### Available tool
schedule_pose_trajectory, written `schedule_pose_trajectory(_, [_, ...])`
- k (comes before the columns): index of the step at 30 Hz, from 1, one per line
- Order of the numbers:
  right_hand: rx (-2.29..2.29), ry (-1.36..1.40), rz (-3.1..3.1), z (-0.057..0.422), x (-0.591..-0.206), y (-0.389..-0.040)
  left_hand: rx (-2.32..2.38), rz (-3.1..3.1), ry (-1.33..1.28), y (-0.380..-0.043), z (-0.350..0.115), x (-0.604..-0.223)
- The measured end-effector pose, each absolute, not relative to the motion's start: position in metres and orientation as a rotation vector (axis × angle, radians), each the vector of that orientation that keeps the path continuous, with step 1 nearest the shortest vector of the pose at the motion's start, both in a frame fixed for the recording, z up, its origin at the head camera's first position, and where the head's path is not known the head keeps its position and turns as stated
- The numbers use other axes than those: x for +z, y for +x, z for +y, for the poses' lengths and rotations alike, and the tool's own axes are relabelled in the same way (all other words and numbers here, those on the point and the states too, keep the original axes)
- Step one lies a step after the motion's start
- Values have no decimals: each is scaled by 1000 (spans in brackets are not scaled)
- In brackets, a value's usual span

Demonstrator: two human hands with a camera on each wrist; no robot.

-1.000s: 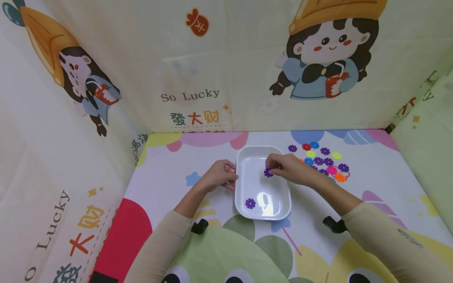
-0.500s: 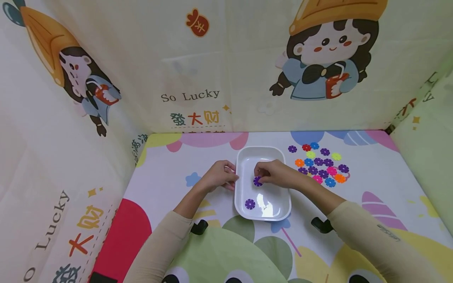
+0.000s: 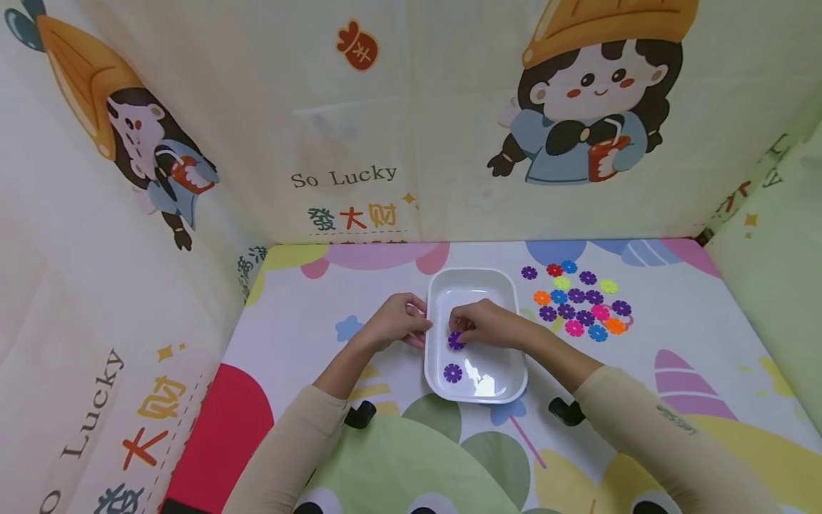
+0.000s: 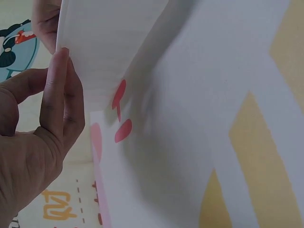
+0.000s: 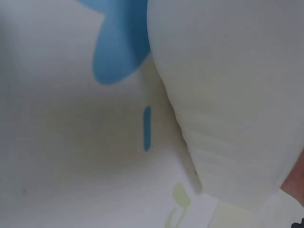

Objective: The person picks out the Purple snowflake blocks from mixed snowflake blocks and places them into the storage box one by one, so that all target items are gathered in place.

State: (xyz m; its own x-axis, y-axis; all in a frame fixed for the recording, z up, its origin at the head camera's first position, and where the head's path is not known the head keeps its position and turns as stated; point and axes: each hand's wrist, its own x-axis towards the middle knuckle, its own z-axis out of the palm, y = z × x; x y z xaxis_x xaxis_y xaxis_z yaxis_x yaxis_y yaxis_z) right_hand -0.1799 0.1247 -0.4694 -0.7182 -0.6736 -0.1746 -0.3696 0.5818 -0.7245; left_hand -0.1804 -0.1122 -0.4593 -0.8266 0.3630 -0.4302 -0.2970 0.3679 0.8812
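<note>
A white tray (image 3: 507,389) stands on the table, with a purple snowflake disc (image 3: 452,373) lying flat near its front left. Over the tray my right hand (image 3: 489,325) pinches another purple snowflake disc (image 3: 457,341), just behind the first one. Whether the pinched disc touches the tray floor I cannot tell. My left hand (image 3: 399,320) holds the tray's left rim; in the left wrist view its straightened fingers (image 4: 53,97) lie against the outer wall. The right wrist view is mostly filled by the tray's outer wall (image 5: 237,95), with a patch of skin at the edge.
Right of the tray lie several snowflake discs (image 3: 584,318) in purple, blue, orange, pink, yellow and red. A printed cloth (image 3: 379,271) covers the table. Cloth walls (image 3: 449,143) enclose its back and sides.
My right hand has moved left and toward the front over the tray, carrying the purple snowflake disc close to the one lying there. The left hand has stayed at the rim.
</note>
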Motion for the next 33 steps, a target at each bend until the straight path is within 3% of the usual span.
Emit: schedule_pose_trajectory(33, [-865, -780, 2482, 106, -490, -171, 1478, 2058, 73, -180, -113, -460])
